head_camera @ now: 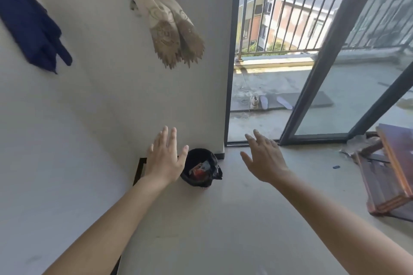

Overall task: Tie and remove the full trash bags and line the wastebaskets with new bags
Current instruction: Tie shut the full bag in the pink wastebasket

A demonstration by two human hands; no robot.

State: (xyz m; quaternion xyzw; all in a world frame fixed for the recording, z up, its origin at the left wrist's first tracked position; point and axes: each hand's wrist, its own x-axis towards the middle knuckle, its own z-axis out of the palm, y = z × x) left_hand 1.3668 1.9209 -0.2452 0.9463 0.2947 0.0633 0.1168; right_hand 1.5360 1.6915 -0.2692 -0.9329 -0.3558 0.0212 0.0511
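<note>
Wastebasket [196, 182] stands upright on floor [223, 219] (mouth up).

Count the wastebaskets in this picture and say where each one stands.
1. The wastebasket, lined with a black bag, stands on the floor at the corner of the wall, near the balcony door, partly behind the left hand. Others may lie outside the view.

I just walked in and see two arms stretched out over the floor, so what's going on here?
A person reaches both bare hands toward a small wastebasket on the floor beside the balcony door. The left hand and right hand are open, fingers spread, holding nothing. The black bag lining the wastebasket is untied and in place, with trash showing inside.
</note>
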